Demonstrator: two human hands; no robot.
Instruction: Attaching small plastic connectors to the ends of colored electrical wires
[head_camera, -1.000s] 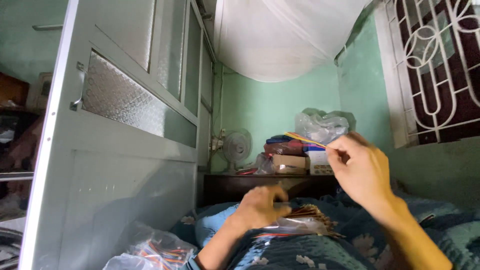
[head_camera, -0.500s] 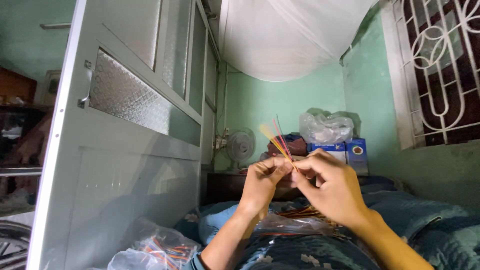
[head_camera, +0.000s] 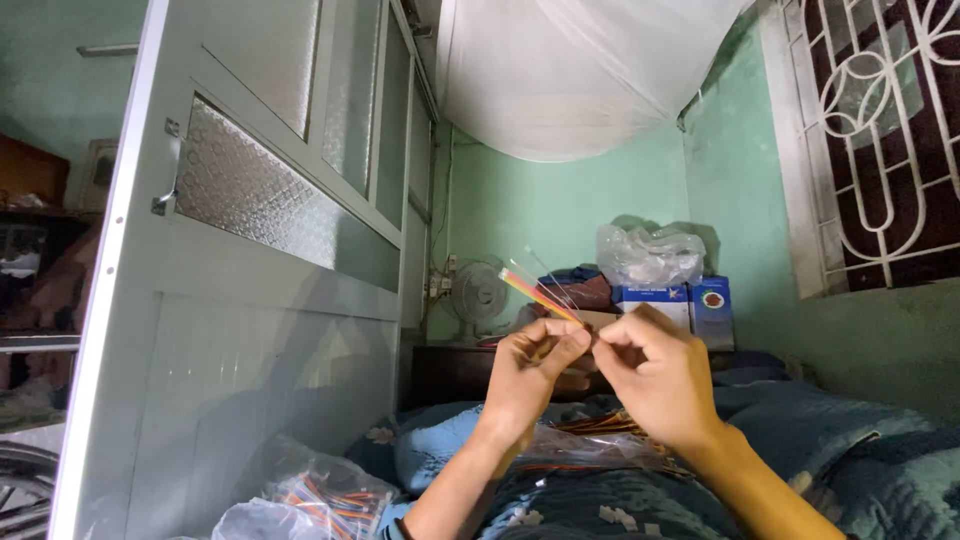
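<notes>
- One big white panelled door with frosted glass fills my left side; walls are green.
- One white net canopy hangs overhead, bunched at the top.
- One window with a white curled grille up on my right.
- One blue floral blanket covers my legs; that is the surface I work over.
- One dark cabinet past my feet, with one small fan, one crumpled clear bag and two blue boxes on top.
- Two clear plastic bags of coloured sticks: one low on my left by the door, one on my lap behind my hands.
- Two hands, raised and close together: my left hand pinches a thin bundle of coloured sticks that points up-left; exact stick count I cannot tell.
- My right hand is curled narrow, fingertips meeting the bundle's lower end.
</notes>
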